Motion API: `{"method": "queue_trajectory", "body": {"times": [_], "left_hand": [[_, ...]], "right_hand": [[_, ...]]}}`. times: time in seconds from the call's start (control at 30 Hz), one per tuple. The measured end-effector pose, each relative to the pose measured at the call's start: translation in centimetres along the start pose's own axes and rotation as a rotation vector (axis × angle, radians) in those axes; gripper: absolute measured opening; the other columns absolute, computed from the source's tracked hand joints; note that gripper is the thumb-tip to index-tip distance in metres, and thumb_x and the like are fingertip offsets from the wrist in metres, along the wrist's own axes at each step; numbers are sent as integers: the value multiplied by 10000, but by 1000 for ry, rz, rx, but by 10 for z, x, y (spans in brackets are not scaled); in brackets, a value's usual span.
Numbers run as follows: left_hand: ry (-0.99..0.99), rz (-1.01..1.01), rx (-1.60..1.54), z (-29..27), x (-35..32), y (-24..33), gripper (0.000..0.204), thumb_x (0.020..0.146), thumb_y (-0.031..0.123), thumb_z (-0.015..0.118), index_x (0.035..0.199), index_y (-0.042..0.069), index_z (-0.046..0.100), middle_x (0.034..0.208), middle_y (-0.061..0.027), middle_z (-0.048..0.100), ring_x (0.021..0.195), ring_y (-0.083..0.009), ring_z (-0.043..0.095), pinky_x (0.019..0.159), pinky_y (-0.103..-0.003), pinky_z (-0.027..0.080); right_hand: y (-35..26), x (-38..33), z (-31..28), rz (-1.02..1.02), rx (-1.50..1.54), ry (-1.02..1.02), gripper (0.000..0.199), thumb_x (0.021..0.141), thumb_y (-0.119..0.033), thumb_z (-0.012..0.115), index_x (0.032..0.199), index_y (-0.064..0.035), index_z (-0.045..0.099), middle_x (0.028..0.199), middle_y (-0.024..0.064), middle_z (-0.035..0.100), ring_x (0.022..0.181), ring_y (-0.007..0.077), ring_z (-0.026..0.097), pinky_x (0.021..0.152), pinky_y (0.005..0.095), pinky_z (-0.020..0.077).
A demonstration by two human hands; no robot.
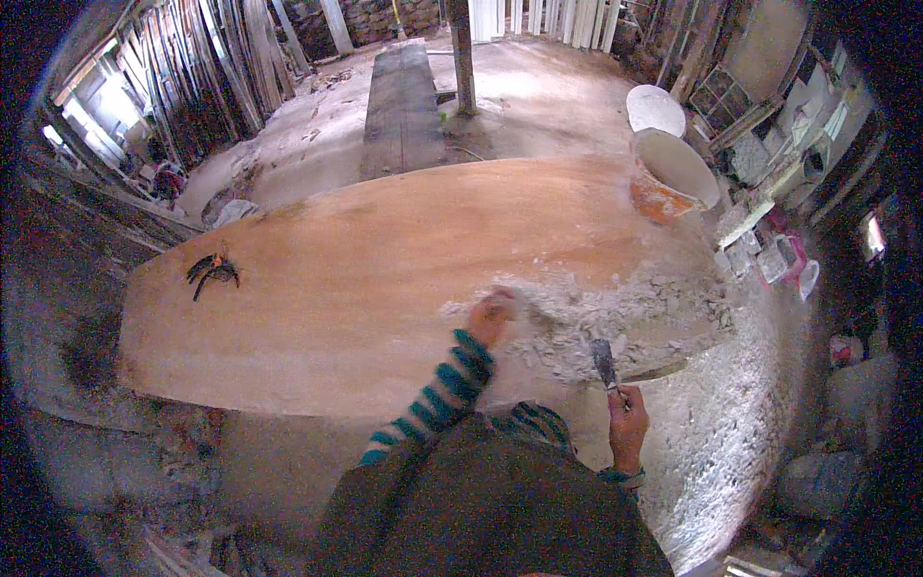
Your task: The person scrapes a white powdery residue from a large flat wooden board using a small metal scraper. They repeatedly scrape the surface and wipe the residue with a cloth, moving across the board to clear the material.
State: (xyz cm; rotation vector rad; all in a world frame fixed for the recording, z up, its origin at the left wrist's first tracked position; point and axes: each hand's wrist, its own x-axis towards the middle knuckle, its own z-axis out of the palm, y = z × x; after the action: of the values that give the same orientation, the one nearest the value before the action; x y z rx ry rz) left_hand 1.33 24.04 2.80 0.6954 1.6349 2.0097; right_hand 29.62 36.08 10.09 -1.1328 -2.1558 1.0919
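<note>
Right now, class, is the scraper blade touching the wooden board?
No. The scraper is held up in the right hand, off the near edge of the wooden board.

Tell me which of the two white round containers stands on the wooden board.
The nearer bucket, with an orange outside, stands on the board's far right edge; the other white one lies beyond it.

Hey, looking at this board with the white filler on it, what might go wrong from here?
The white filler lies near the board edge, so lumps may drop off. The left hand rests in it and may smear it onto bare wood. The orange bucket sits at the far edge and might tip.
</note>
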Motion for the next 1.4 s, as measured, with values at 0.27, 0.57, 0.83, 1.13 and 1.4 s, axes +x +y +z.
{"method": "queue_trajectory", "body": {"times": [0.27,0.57,0.83,1.13,1.4], "left_hand": [[404,-103,1248,-112,-36,10,169,862,281,496,955,144,531,755,-178,583,705,-322,592,606,-406,465],[9,-137,1127,106,49,-32,263,800,201,514,1024,66,495,790,-222,601,755,-388,585,674,-491,454],[-79,57,687,261,123,-116,274,853,281,508,1010,61,465,729,-207,581,681,-400,564,608,-475,448],[-153,73,-244,152,122,-67,195,836,52,547,1030,60,529,970,-21,564,846,-128,554,704,-307,497],[694,-270,996,-229,-89,26,289,811,39,525,1098,61,541,841,-103,625,754,-239,607,683,-352,495]], "right_hand": [[40,37,-51,-30,-61,-174,192,821,-209,603,937,-58,575,731,67,605,649,144,560,594,277,441],[34,28,-91,148,-103,-83,187,826,-196,589,938,-47,572,776,92,618,687,165,568,620,305,446],[69,21,-120,147,-99,78,178,832,-170,574,939,-27,563,748,84,594,663,167,526,625,307,441],[58,33,-107,200,-104,27,166,821,-171,575,941,-57,570,818,85,598,745,200,562,675,328,442],[42,61,-66,13,19,-175,165,820,-177,570,925,-50,577,804,102,610,738,225,590,673,338,456]]}}
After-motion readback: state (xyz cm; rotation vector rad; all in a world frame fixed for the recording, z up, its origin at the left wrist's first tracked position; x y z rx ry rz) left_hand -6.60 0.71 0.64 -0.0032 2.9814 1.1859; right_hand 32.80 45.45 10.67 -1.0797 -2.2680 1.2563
